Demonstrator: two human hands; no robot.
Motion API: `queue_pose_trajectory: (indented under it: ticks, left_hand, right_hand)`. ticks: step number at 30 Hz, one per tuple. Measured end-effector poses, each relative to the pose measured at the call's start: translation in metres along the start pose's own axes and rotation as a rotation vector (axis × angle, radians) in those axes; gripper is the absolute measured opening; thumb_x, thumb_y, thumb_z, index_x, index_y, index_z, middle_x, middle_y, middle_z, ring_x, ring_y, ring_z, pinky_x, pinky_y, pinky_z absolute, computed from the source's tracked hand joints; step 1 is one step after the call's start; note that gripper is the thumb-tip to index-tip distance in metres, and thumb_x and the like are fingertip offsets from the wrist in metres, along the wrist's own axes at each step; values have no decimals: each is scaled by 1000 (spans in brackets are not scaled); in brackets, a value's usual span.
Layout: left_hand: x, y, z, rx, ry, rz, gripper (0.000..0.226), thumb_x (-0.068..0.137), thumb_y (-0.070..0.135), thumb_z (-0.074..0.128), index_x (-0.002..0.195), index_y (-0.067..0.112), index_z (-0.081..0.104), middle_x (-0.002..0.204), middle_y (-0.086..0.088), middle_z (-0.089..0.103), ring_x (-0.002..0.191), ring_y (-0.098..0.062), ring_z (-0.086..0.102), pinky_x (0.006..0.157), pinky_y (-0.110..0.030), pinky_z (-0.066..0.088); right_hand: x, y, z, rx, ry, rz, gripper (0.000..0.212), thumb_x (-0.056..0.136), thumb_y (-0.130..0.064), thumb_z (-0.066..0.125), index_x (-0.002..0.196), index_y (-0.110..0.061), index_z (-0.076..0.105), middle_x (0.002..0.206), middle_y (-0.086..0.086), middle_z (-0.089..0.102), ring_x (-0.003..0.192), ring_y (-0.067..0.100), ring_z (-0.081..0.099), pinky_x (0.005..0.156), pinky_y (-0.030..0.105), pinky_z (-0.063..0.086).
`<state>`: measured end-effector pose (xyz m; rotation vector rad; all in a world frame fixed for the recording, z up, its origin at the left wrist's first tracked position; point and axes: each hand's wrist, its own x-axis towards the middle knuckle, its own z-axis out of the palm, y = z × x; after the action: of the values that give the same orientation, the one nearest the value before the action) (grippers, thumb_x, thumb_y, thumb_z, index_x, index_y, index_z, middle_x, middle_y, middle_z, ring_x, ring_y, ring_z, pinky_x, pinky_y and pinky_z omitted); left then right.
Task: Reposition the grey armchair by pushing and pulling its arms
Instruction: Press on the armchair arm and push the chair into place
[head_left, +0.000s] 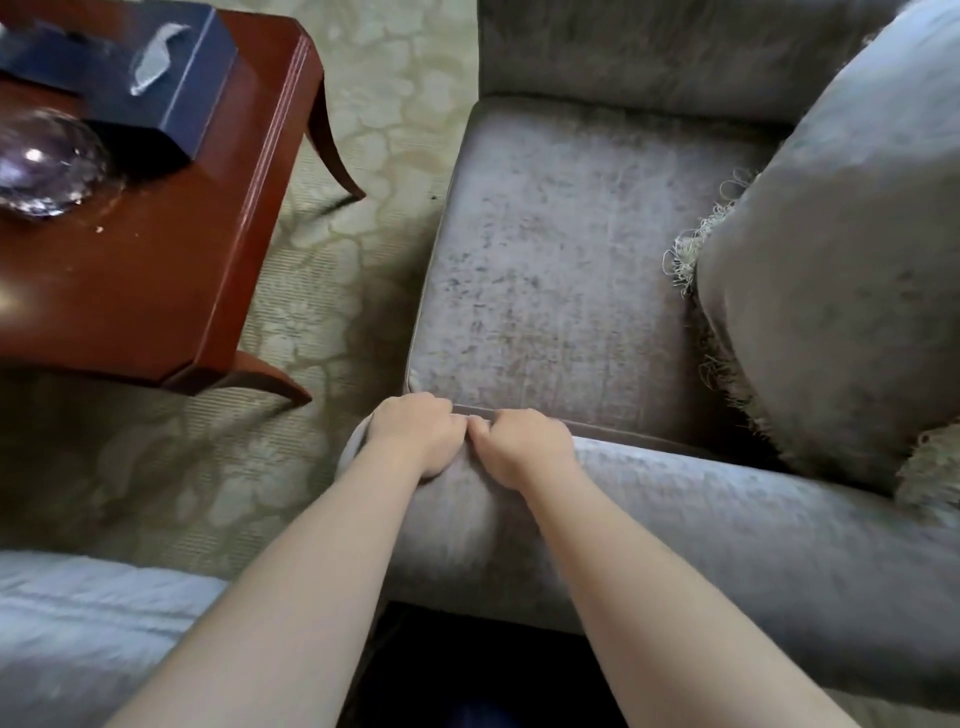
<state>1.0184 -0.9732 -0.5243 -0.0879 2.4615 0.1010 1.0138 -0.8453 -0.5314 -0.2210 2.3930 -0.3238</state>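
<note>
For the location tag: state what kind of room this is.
Probably a living room or hotel lounge: a grey armchair with a fringed cushion, a polished wooden side table holding a tissue box, and patterned carpet.

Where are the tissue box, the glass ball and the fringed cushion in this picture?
tissue box (88, 73): head view, on its dark blue top.
glass ball (44, 166): head view, on its shiny middle.
cushion (841, 291): head view, on its grey face.

Off the armchair's (561, 249) front edge I see a strip of bare carpet (384, 171), open for a hand. Beyond it the wooden side table (156, 270) stands in the way, one curved leg nearest the armchair. A fringed cushion (831, 291) fills the armchair's back, and a pale upholstered piece (78, 623) sits near its closer arm.
</note>
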Motion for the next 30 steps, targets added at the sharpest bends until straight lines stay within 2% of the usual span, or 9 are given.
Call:
queue_pose_trajectory:
  ticks: [5,11,16,19,22,24,26,28,30]
  left_hand:
    - [-13,5,3,36,-66,1,49,95,40,26,112,13,63,122,-14,59,111,-33,53,89,-37,39]
    - [-15,2,5,51,-52,49,44,97,36,26,111,14,61,124,-8,58,114,-29,53,91,-37,38]
    - [-7,18,3,71,-138,-26,45,96,41,24,118,17,56,129,-9,52,120,-29,48,97,-39,36]
    - [-3,82,2,143,-144,67,51,95,48,24,123,15,52,129,-11,50,121,-30,47,97,-40,33]
    - [-4,177,9,51,-239,258,52,95,46,25,125,11,49,132,-15,48,122,-32,46,97,-42,36]
    - [-10,243,14,25,-300,358,55,95,46,24,129,9,46,133,-18,45,123,-35,44,98,-44,36]
    - [-20,305,16,16,-279,430,52,96,43,27,130,8,44,133,-17,43,123,-35,43,98,-44,35]
    - [-30,359,20,17,-258,467,48,95,35,33,133,7,41,135,-16,42,123,-35,43,98,-43,35]
    - [-36,403,26,39,-230,475,45,93,27,35,133,9,43,136,-17,43,122,-33,44,99,-40,36]
  right_hand:
    - [-10,5,5,-22,-53,31,59,92,-50,21,102,-12,65,109,15,64,103,31,58,75,36,33]
    - [-11,7,6,-8,-84,-4,61,95,-49,19,110,-10,63,117,16,61,112,31,54,94,39,34]
    - [-29,55,-9,128,-13,-23,50,96,-45,24,117,-17,60,117,12,57,111,30,51,92,39,37]
    - [-54,129,-22,83,117,86,42,96,-39,29,105,-16,63,107,10,59,104,30,54,85,37,39]
    - [-86,216,-37,56,188,163,34,96,-33,35,95,-14,63,101,7,59,101,28,54,81,35,41]
    - [-111,273,-51,31,223,234,30,93,-33,38,95,-16,63,102,6,61,98,29,57,77,36,45]
    - [-135,320,-63,-15,237,302,27,90,-30,41,101,-19,63,107,7,62,99,30,57,76,37,48]
    - [-150,348,-67,-61,247,311,28,88,-26,44,107,-16,62,112,7,59,105,28,54,77,36,48]
    - [-152,362,-68,-63,302,387,25,88,-25,46,104,-10,60,110,10,56,104,30,52,77,37,45]
